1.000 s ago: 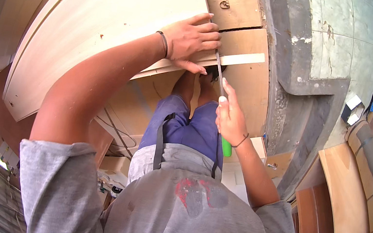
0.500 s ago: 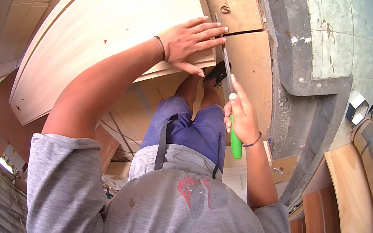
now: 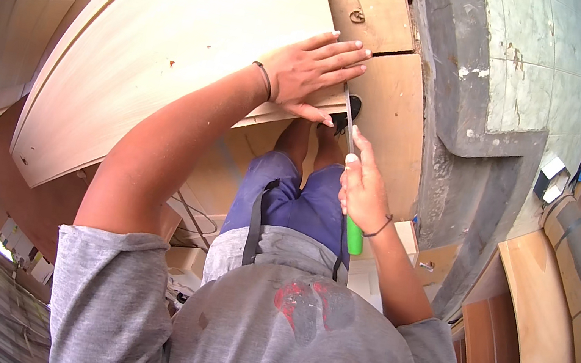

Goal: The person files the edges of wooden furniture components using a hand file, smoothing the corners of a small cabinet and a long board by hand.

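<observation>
Blade [image 3: 350,118] and green handle [image 3: 353,236] make one slim hand tool, its long axis running from near to far with a slight lean to the left at the far end. It is at the near right corner of a large pale wooden panel [image 3: 199,35], close along the panel's right edge; whether metal and wood touch, I cannot tell. The right hand [image 3: 365,192] is the nearer one to the handle and is closed round it, thumb and forefinger reaching forward along the tool. The left hand [image 3: 312,74] lies palm down on the panel's corner, gripping nothing, its fingers loosely spread and pointing right, tips past the edge; the blade's far end goes out of sight by them. The panel looks flat and cream-coloured, with a small reddish-brown spot, its near edge layered. The metal is narrow, straight and grey, the handle bright.
</observation>
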Tool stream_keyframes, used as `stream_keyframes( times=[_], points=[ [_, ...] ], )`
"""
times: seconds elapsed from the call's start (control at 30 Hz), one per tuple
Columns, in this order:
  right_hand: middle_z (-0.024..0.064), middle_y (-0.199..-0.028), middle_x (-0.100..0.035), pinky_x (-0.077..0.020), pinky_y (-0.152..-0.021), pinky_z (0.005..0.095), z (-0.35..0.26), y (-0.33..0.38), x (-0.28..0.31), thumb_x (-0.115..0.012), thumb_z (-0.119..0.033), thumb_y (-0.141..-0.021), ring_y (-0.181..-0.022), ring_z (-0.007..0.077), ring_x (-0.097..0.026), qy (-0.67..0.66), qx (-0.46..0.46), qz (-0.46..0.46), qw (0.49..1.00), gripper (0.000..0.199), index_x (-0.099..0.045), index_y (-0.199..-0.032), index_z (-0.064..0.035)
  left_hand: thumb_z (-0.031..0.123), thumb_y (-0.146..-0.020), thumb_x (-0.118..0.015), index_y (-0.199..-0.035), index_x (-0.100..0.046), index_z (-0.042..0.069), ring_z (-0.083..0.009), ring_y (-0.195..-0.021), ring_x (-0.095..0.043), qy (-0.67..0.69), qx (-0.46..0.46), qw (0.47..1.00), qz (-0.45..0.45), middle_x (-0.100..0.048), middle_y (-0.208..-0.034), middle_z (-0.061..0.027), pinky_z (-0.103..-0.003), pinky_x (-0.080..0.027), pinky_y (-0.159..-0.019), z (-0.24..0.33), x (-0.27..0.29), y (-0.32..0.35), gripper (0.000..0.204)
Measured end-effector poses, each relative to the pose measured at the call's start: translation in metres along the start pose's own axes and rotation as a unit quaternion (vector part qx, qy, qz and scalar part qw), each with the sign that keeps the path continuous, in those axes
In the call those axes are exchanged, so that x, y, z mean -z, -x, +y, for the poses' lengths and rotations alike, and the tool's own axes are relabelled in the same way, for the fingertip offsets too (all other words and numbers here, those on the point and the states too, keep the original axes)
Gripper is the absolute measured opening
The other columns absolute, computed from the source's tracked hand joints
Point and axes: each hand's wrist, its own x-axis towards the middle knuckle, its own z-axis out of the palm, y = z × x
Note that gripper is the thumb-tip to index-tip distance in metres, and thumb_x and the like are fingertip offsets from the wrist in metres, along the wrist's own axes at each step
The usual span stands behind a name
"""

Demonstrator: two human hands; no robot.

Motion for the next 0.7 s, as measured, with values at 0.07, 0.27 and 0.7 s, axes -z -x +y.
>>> stream_keyframes(
  times=[0.07,0.27,0.7],
  points=[
    [-0.0012,-0.058,-0.042,-0.0422,-0.039,0.0266,0.001,-0.013,0.006,-0.039,-0.019,-0.101,-0.043,0.0085,-0.044,-0.019,-0.018,-0.018,0.999,0.045,-0.034,-0.146,-0.0212,0.072,-0.079,-0.050,-0.145,-0.030,0.002,-0.0274,-0.143,-0.023,0.002,0.000,1.000,0.003,-0.027,-0.153,-0.0122,-0.047,-0.018,-0.117,-0.002,0.001,0.001,0.099],
    [-0.0012,-0.059,-0.042,-0.0415,-0.040,0.0257,-0.002,-0.002,-0.003,-0.041,-0.019,-0.101,-0.043,0.0078,-0.044,-0.026,0.019,0.010,0.999,0.045,-0.034,-0.146,-0.0209,0.068,-0.083,-0.048,-0.145,-0.031,0.001,-0.0273,-0.143,-0.023,0.011,0.004,1.000,0.020,-0.027,-0.154,-0.0122,-0.046,-0.018,-0.117,-0.002,-0.002,-0.001,0.093],
    [0.0005,-0.062,-0.040,-0.0390,-0.035,0.0263,0.004,-0.001,0.003,-0.037,-0.025,-0.102,-0.040,0.0095,-0.039,-0.009,-0.016,-0.016,1.000,0.046,-0.029,-0.148,-0.0238,0.052,-0.096,-0.035,-0.145,-0.031,0.004,-0.0260,-0.144,-0.021,-0.023,0.038,0.997,0.061,-0.024,-0.155,-0.0112,-0.045,-0.016,-0.118,0.001,-0.015,0.004,0.069]
  ],
)
